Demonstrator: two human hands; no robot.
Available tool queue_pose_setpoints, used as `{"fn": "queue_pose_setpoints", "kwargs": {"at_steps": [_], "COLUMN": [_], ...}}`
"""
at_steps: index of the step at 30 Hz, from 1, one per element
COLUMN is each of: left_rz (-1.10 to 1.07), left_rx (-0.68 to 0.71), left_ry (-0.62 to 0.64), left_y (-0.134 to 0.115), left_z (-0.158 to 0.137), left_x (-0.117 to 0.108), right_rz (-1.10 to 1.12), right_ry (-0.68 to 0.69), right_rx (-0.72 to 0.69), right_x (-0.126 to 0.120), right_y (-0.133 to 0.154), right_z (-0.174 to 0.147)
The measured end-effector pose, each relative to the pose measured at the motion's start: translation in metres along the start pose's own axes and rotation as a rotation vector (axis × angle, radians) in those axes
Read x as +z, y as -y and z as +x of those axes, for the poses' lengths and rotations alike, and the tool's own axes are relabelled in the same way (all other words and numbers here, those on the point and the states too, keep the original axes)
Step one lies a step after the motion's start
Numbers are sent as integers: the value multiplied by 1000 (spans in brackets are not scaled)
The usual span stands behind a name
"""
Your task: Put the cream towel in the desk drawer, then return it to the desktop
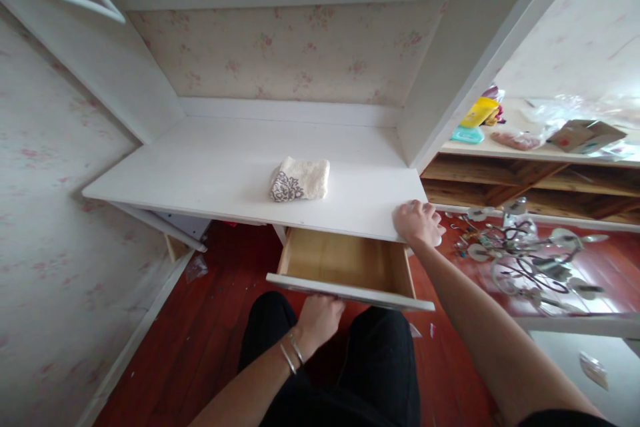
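A white desk [225, 167] stands in front of me, with its shallow wooden drawer [345, 260] pulled out above my knees. Nothing lies on the part of the drawer floor that I can see. My left hand [320, 320] is closed at the lower middle of the drawer front [380, 298]; its fingertips are hidden, and I cannot tell whether a handle is there. At the desk's front right corner, my right hand [420, 221] rests with fingers curled over the edge. A folded cream cloth [311, 179] with a dark brown pattern lies on the desktop.
To the right, a chandelier [540, 260] and loose small parts lie on the red wood floor [165, 347]. Behind it, a low shelf [475, 170] bears a yellow item [479, 112], plastic bags and a cardboard box [585, 135]. A white upright panel [460, 47] rises at the desk's right.
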State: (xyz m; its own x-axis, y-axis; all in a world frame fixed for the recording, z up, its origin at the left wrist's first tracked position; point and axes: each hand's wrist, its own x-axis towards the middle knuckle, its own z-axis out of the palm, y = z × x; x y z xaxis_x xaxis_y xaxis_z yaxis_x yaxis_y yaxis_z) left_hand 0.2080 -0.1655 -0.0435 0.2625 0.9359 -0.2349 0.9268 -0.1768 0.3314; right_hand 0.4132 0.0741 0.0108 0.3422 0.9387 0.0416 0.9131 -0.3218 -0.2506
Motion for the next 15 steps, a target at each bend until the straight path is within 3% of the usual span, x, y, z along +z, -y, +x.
{"fn": "queue_pose_setpoints", "kwargs": {"at_steps": [5, 11, 15], "left_rz": [-122, -126, -141], "left_rx": [35, 95, 5], "left_ry": [-87, -138, -56], "left_y": [-15, -24, -32], "left_z": [-61, -113, -132], "left_x": [32, 73, 90], "right_rz": [-8, -13, -22], "right_ry": [29, 54, 42], "right_rx": [-17, -33, -31], "right_x": [-2, -7, -3], "right_y": [-2, -1, -1], "right_z": [0, -2, -3]}}
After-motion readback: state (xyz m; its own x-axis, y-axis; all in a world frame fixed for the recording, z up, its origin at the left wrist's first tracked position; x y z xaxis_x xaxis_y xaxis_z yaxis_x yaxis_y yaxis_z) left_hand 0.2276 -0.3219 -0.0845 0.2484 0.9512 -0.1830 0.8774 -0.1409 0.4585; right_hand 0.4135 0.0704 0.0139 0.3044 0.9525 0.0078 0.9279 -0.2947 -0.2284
